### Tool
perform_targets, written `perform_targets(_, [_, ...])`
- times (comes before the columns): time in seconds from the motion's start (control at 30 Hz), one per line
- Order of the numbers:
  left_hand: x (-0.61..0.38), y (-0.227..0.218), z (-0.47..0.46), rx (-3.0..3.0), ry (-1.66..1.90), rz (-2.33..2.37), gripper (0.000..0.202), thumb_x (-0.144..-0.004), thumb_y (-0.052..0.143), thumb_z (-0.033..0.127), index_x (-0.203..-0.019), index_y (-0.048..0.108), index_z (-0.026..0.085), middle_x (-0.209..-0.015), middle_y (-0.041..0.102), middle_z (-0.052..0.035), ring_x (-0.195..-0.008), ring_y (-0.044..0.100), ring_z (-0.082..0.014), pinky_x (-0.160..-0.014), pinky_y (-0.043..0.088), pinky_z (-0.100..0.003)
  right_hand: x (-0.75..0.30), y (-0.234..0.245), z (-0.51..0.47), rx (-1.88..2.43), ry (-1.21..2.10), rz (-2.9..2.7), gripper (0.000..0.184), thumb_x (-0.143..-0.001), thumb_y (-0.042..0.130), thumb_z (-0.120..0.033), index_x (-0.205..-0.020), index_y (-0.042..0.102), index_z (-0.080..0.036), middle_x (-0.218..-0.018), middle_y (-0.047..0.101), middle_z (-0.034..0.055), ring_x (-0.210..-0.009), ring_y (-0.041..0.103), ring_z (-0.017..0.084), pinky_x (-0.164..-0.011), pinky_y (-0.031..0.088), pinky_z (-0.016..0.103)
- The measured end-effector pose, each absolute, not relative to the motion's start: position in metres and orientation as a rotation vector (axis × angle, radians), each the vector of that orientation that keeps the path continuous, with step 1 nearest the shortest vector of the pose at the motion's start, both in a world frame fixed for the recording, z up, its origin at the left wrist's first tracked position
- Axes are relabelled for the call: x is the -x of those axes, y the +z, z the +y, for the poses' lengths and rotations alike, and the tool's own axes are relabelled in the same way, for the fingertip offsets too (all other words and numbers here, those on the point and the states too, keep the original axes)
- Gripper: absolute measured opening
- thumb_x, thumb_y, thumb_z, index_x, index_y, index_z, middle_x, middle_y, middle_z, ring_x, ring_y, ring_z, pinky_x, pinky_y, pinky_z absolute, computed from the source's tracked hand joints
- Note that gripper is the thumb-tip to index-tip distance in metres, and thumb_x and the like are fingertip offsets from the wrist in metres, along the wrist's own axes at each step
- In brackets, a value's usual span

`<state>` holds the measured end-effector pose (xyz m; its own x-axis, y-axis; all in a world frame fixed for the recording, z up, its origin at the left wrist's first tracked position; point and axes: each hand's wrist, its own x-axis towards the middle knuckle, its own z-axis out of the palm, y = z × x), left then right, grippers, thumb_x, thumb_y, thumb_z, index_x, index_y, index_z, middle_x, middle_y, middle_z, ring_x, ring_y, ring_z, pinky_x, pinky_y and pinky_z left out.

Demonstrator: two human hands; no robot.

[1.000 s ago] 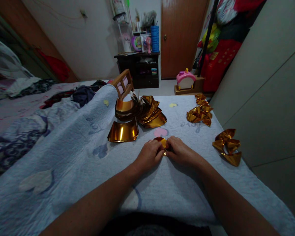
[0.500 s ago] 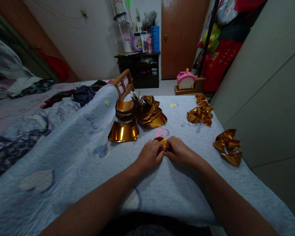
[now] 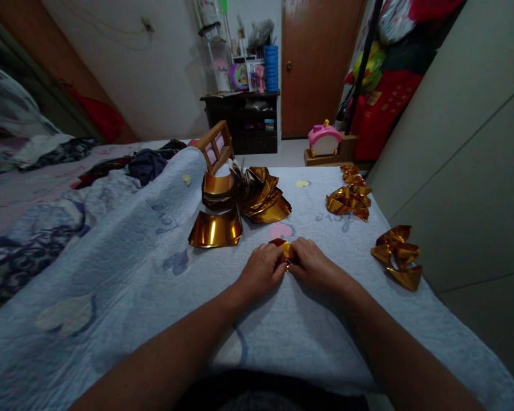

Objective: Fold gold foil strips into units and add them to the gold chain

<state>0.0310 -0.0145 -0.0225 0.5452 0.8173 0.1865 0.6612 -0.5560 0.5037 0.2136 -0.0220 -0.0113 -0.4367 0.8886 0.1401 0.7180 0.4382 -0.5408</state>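
Observation:
My left hand (image 3: 262, 270) and my right hand (image 3: 312, 264) meet at the middle of a pale blue quilt (image 3: 124, 285), both pinching one small folded gold foil piece (image 3: 282, 247). Most of that piece is hidden under my fingers. Just beyond my hands lies a curled flat gold foil sheet (image 3: 215, 229), and behind it a fanned stack of gold foil sheets (image 3: 248, 193).
Folded gold pieces lie in two heaps on the right: one far heap (image 3: 350, 196) and one near the quilt's right edge (image 3: 397, 255). A wooden chair back (image 3: 214, 144) stands behind the stack. A pale cupboard (image 3: 466, 160) runs along the right. Bedding and clothes lie at left.

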Motion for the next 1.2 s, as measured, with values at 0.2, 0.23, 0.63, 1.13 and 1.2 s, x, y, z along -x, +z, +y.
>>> perform_targets(0.2, [-0.0318, -0.0207, -0.0147, -2.405, 0.553, 1.233, 0.007, -0.088, 0.059, 0.016, -0.083, 0.056, 0.019, -0.090, 0.064, -0.0054, -0.088, 0.057, -0.0224, -0.082, 0.044, -0.036, -0.2143, -0.0152, -0.0220, 1.368, 0.559, -2.283, 0.009, -0.085, 0.058, -0.017, -0.083, 0.051, -0.020, -0.087, 0.056, 0.0046, -0.081, 0.048, 0.020, -0.076, 0.036, 0.034])
perform_targets(0.23, [-0.0320, -0.0202, -0.0148, -2.403, 0.550, 1.234, 0.007, -0.087, 0.059, 0.015, -0.083, 0.056, 0.019, -0.089, 0.064, -0.0054, -0.088, 0.057, -0.0224, -0.081, 0.044, -0.036, -0.2143, -0.0164, -0.0218, 1.369, 0.547, -2.281, 0.009, -0.085, 0.058, -0.016, -0.082, 0.051, -0.020, -0.087, 0.057, 0.0045, -0.081, 0.048, 0.020, -0.076, 0.036, 0.034])
perform_targets(0.63, [-0.0320, -0.0179, -0.0165, -2.358, 0.578, 1.230, 0.006, -0.087, 0.058, 0.015, -0.086, 0.054, 0.020, -0.091, 0.064, -0.0047, -0.089, 0.058, -0.0225, -0.082, 0.045, -0.037, -0.2114, -0.0152, -0.0241, 1.398, 0.512, -2.311, 0.006, -0.087, 0.056, -0.016, -0.085, 0.052, -0.020, -0.089, 0.058, 0.0052, -0.082, 0.047, 0.020, -0.077, 0.035, 0.034])
perform_targets(1.13, [-0.0311, -0.0229, -0.0155, -2.426, 0.535, 1.216, 0.004, -0.091, 0.058, 0.017, -0.093, 0.057, 0.020, -0.098, 0.064, -0.0056, -0.094, 0.057, -0.0233, -0.085, 0.044, -0.038, -0.2095, -0.0147, -0.0252, 1.447, 0.515, -2.347, 0.008, -0.090, 0.055, -0.017, -0.098, 0.055, -0.018, -0.103, 0.061, 0.0108, -0.091, 0.050, 0.024, -0.083, 0.037, 0.037])
perform_targets(1.2, [-0.0311, -0.0229, -0.0155, -2.426, 0.535, 1.214, 0.006, -0.091, 0.058, 0.016, -0.096, 0.058, 0.020, -0.099, 0.064, -0.0059, -0.094, 0.057, -0.0235, -0.085, 0.044, -0.038, -0.2098, -0.0144, -0.0256, 1.465, 0.555, -2.338, 0.014, -0.090, 0.055, -0.015, -0.104, 0.055, -0.017, -0.107, 0.061, 0.0117, -0.094, 0.050, 0.024, -0.085, 0.038, 0.037])
